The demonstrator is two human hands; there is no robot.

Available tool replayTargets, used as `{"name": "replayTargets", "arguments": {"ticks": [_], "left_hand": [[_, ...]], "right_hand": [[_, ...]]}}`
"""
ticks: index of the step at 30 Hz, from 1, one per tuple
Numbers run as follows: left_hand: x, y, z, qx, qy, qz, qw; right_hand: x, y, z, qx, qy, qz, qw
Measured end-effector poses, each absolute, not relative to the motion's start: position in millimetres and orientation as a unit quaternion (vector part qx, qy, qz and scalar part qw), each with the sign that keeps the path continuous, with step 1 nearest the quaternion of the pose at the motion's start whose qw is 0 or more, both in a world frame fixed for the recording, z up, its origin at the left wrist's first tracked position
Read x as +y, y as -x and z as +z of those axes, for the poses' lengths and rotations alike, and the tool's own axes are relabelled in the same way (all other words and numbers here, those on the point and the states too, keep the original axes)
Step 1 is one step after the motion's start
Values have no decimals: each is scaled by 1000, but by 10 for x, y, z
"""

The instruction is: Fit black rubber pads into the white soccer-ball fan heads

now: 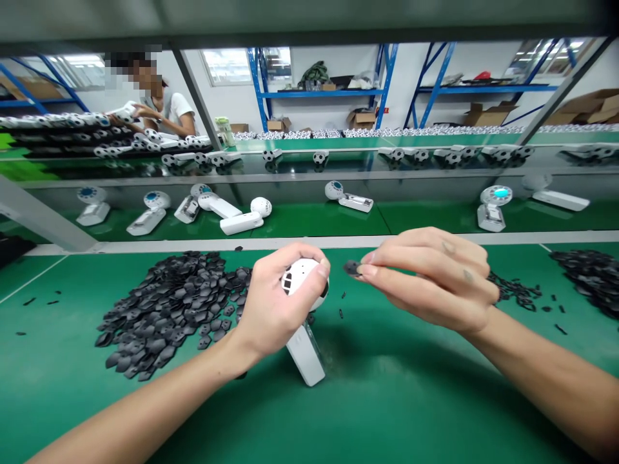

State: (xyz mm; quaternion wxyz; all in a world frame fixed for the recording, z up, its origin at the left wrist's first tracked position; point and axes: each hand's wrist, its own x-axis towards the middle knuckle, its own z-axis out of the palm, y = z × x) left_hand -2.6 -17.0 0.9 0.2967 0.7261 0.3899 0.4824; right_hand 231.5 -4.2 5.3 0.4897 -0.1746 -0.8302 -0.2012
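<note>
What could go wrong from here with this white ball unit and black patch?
The right hand pinches the small black patch only at the fingertips, so it might slip onto the green mat. The white ball unit leans on its handle, steadied by the left hand alone, so it could tip if released.

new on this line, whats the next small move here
Probably press the black patch pinched in the right hand onto a bare area of the white ball-shaped head gripped in the left hand. The patch is right beside the head, which has a dark patch on it and plenty of white showing.
</note>
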Motion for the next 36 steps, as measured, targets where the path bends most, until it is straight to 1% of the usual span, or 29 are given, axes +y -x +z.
{"name": "replayTargets", "arguments": {"ticks": [2,5,7,11,14,16,18,20,21,23,25,27,29,32,34,36], "left_hand": [[-165,44,0,388,-726,484,297],[-152,65,-7,382,-718,491,313],[-133,71,1,385,-710,485,336],[-69,75,27,410,-689,460,382],[-25,85,28,421,-662,455,422],[-9,92,27,421,-649,458,437],[-4,96,31,420,-641,460,448],[-4,96,36,422,-624,444,485],[-6,95,36,426,-608,427,517],[-14,91,23,434,-563,389,586],[-34,88,-1,436,-522,376,629],[-70,89,-13,414,-521,400,630],[-122,96,10,375,-567,442,585],[-206,109,102,346,-646,507,454],[-243,118,150,324,-683,537,376],[-259,127,155,280,-717,554,316]], "right_hand": [[-69,-2337,79,-836,147,-223,479],[-108,-2363,106,-853,157,-189,461],[-129,-2369,123,-857,168,-171,456],[-153,-2362,168,-862,164,-182,445],[-157,-2355,196,-869,173,-150,440],[-143,-2344,191,-870,167,-150,440],[-107,-2312,158,-855,152,-188,458],[-54,-2253,103,-826,148,-198,507],[-27,-2215,73,-810,160,-171,538],[12,-2131,20,-775,206,-59,594],[19,-2054,-11,-735,274,94,613],[-6,-1995,-12,-687,315,252,605],[-57,-1955,12,-644,309,403,571],[-157,-1907,68,-593,245,577,506],[-226,-1871,97,-557,215,646,476],[-289,-1834,111,-531,209,681,459]]}}
